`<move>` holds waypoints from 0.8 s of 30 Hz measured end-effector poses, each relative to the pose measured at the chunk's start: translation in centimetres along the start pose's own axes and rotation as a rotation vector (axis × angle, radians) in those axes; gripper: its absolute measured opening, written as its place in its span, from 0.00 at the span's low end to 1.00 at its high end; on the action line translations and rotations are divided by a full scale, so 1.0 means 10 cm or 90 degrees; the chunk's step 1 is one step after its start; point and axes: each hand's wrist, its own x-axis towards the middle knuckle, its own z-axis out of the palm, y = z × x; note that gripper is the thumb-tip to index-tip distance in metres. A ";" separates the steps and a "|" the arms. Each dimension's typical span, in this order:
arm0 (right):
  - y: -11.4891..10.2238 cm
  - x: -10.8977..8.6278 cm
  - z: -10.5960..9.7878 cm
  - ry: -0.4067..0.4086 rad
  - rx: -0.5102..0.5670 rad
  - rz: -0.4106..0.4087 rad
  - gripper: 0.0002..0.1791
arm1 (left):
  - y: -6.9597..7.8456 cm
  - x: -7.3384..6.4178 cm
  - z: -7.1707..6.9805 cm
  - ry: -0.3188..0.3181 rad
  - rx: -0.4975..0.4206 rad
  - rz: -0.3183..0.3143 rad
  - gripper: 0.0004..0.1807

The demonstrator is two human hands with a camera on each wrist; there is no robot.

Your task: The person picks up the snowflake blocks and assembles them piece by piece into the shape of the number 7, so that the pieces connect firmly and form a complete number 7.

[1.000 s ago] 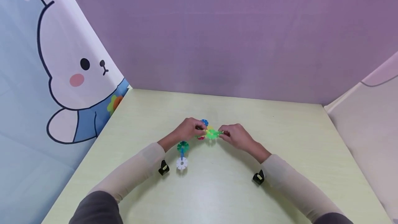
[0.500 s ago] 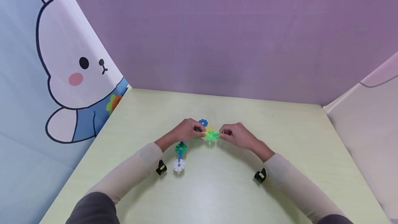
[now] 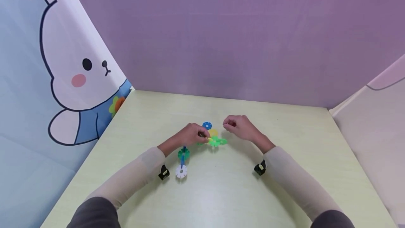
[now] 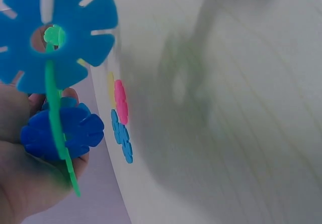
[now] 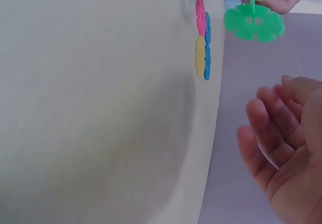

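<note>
**My left hand (image 3: 193, 134) pinches the chain (image 3: 214, 141); my right hand (image 3: 243, 128) is just beside it**

My left thumb and fingertips are clamped on a small yellow disc (image 3: 210, 139) of the chain, which I hold above the table (image 3: 227, 189). To the right of that pinch are the bright green discs, the last one (image 3: 223, 141) at the chain's right end. On the near side of my left hand, a dark green disc (image 3: 183, 154) and a white disc (image 3: 181, 172) show, with a blue disc (image 4: 75, 48) between them. A dark blue disc (image 4: 45, 133) sits close to my left palm. How the two stretches join behind my hand I cannot tell.

My right fingers curve loosely around bare air, with some gaps between them; whether the thumb touches the forefinger I cannot tell. That hand is beyond the chain's right end and apart from it.

On the table past my left hand lie more discs, close together: a second blue one (image 3: 207, 125), a larger-looking yellow one (image 3: 213, 132) and, in the left wrist view, a pink one (image 4: 121, 101).

I wear pale sleeves (image 3: 126, 178), with a black mount (image 3: 164, 172) at my left wrist and its twin (image 3: 260, 168) at my right. A purple cloth (image 3: 234, 38) rises behind the table, and a printed rabbit (image 3: 69, 52) fills the left side.
</note>
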 end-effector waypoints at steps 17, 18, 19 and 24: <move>0.10 0.38 0.21 -0.113 -0.064 0.027 0.13 | 0.01 -0.07 -0.01 -0.021 -0.008 -0.018 0.03; 0.10 0.39 0.24 -0.121 -0.069 0.030 0.14 | 0.02 -0.08 -0.01 -0.022 -0.008 -0.018 0.03; 0.10 0.40 0.26 -0.129 -0.075 0.031 0.14 | 0.01 -0.08 0.00 -0.024 -0.009 -0.018 0.03; 0.06 0.42 0.33 -0.142 -0.102 0.030 0.20 | 0.01 -0.08 0.01 -0.026 -0.008 -0.015 0.03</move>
